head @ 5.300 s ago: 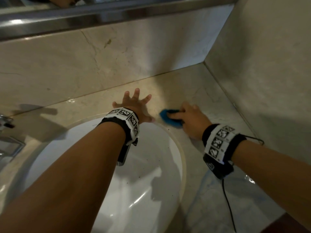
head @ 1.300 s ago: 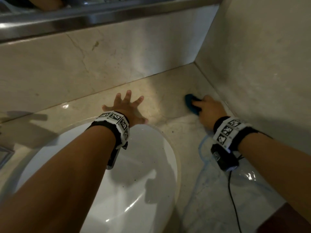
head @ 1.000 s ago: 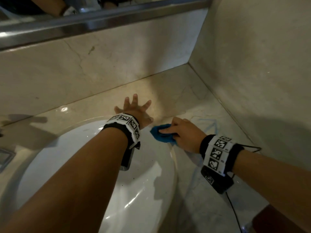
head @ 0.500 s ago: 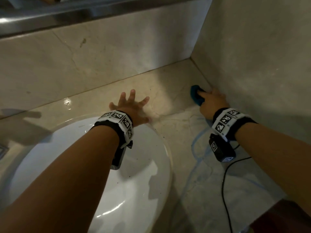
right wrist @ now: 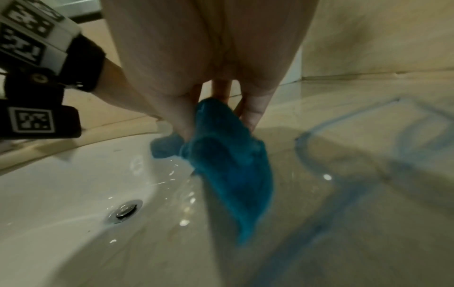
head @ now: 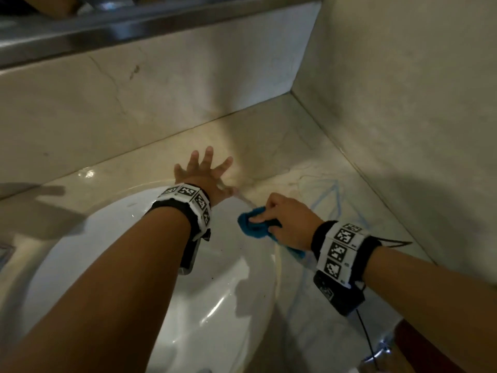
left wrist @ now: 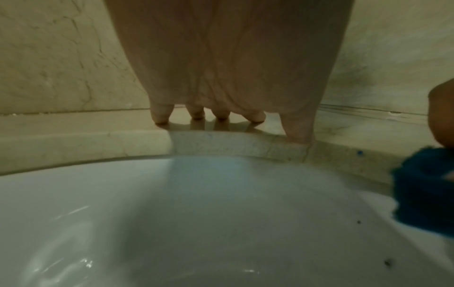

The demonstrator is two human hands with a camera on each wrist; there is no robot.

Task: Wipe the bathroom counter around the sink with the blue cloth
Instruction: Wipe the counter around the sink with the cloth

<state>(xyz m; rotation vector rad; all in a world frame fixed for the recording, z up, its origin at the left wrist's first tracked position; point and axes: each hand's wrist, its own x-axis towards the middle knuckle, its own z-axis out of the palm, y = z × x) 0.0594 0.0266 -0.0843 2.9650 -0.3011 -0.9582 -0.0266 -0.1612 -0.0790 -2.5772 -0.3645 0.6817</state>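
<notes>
Half a second ago the right hand (head: 289,220) worked the blue cloth (head: 255,224) deep in the corner by the side wall; now it has pulled back to the sink's (head: 113,238) right rim, close beside the left hand (head: 205,175), which has stayed planted.

That left hand lies flat with fingers spread, holding nothing, on the counter (head: 269,146) just behind the basin. The left wrist view shows its fingertips (left wrist: 159,118) pressing the marble and its thumb on the rim edge, which the head view cannot show; the cloth (left wrist: 427,186) enters at that picture's right edge.

To its right, the right hand grips the bunched cloth, fingers curled over it and thumb along its top. The cloth straddles the rim, partly over the basin and partly on the counter. The right wrist view shows what the head view hides: the cloth (right wrist: 230,165) hangs below the palm as a long fold, its long axis running from the fingers back toward the wrist. That view alone shows the drain (right wrist: 125,210). Blue streaks (head: 333,195) mark the wet counter right of the hand.
</notes>
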